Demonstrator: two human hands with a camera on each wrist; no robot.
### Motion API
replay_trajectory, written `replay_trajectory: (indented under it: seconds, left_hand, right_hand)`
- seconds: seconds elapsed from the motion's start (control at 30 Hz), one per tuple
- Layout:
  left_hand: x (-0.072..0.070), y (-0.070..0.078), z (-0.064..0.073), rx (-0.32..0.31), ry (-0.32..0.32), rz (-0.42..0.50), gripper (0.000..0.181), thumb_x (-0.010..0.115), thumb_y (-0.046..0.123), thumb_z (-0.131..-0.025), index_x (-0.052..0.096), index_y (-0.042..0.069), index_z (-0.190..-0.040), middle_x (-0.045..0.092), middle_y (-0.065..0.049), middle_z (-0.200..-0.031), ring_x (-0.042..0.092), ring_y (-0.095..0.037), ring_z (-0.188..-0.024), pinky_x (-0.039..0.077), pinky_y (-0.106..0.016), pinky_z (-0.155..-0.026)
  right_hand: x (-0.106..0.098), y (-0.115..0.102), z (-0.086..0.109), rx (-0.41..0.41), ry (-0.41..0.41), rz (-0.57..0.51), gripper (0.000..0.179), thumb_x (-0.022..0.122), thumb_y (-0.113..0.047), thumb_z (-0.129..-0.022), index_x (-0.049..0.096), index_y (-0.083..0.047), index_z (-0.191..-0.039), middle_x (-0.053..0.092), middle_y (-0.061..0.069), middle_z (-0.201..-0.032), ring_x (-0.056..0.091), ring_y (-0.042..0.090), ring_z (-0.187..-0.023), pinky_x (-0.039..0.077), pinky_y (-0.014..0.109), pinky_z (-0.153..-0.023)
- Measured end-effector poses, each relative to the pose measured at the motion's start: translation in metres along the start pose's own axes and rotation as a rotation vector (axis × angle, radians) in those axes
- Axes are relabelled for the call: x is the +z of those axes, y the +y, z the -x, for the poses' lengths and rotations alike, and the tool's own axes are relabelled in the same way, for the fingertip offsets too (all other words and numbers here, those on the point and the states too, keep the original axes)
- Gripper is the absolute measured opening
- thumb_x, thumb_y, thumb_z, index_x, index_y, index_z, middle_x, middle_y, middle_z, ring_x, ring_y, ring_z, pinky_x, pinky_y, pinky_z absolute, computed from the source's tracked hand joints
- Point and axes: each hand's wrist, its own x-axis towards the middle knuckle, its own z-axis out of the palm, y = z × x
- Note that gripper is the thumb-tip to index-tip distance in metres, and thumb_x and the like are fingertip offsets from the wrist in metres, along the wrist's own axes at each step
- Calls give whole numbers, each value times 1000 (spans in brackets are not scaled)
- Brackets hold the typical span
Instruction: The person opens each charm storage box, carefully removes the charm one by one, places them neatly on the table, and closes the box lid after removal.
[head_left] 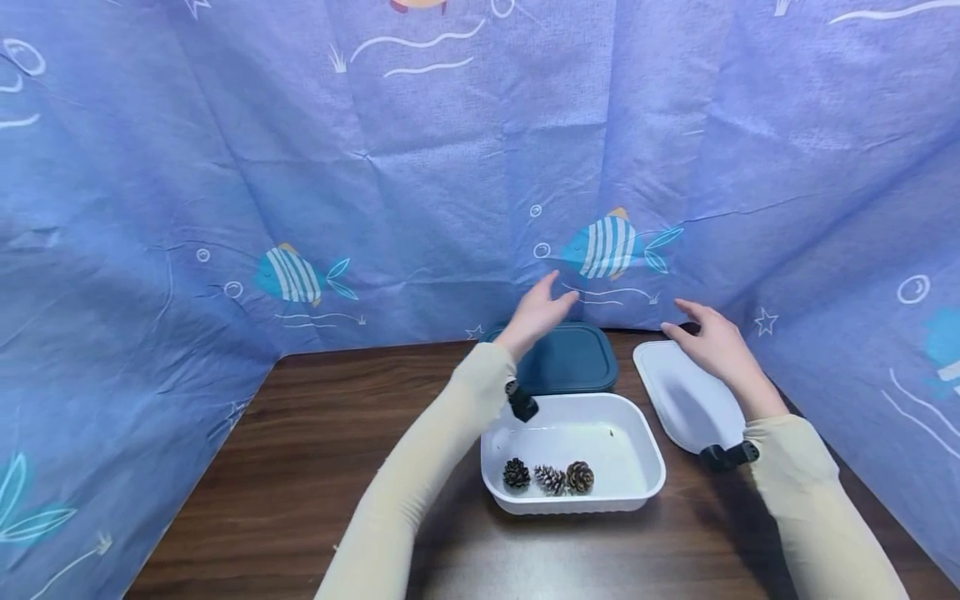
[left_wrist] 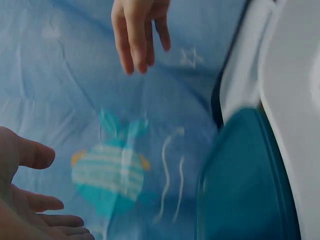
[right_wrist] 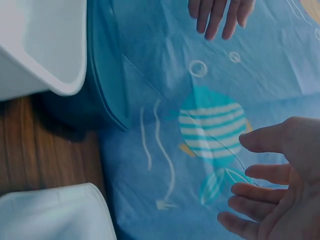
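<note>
My left hand hovers above the dark teal lid of a container behind a white tub, its fingers spread and holding nothing. Over the far end of a white lid is my right hand, also empty, thumb and fingers apart. Inside the white tub several pine cones lie along the near side: a dark pine cone, a pale-tipped one and a brown one. In the right wrist view, the fingers of the right hand are loosely extended.
A brown wooden table carries all of these. Blue cloth printed with fish hangs behind the table and along both sides. The teal container stands close behind the tub, against the cloth; the white lid lies to their right.
</note>
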Motion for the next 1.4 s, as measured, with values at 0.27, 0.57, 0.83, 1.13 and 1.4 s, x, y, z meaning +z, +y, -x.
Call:
replay_trajectory:
  seconds: [0.27,0.57,0.83,1.13,1.4]
  left_hand:
    - [-37,-61,24,-38,78,-12,65,54,36,-105,29,14,-160,27,-9,-164,26,-28,-150,29,-48,-118]
    - [-21,-123,55,-54,121,34,67,52,36,-106,25,8,-160,21,-16,-165,20,-32,-152,24,-51,-120]
    - [-1,-146,78,-45,130,71,68,50,36,-106,22,7,-161,8,-22,-166,16,-38,-151,22,-56,-119]
    - [12,-156,91,-110,134,131,68,49,40,-107,22,11,-161,0,-20,-167,13,-39,-152,23,-58,-118]
    - [16,-155,92,-122,195,166,68,53,33,-106,22,6,-161,6,-21,-167,14,-39,-151,20,-55,-120]
  right_hand:
    - [32,-2,-3,-9,-79,-66,70,54,-36,-105,31,10,-152,38,36,-149,41,53,-133,40,63,-104]
    - [71,8,2,-18,-105,-67,64,51,-31,-106,32,11,-151,40,39,-145,42,56,-131,40,63,-104]
    - [90,12,8,12,-201,-72,66,47,-30,-108,26,13,-153,30,41,-150,38,55,-134,36,63,-108]
    - [103,14,12,-1,-256,-120,67,42,-32,-109,22,13,-154,31,39,-151,37,53,-136,33,62,-110]
    - [113,15,11,-13,-251,-162,65,42,-31,-110,22,12,-154,23,37,-156,27,54,-141,26,64,-113]
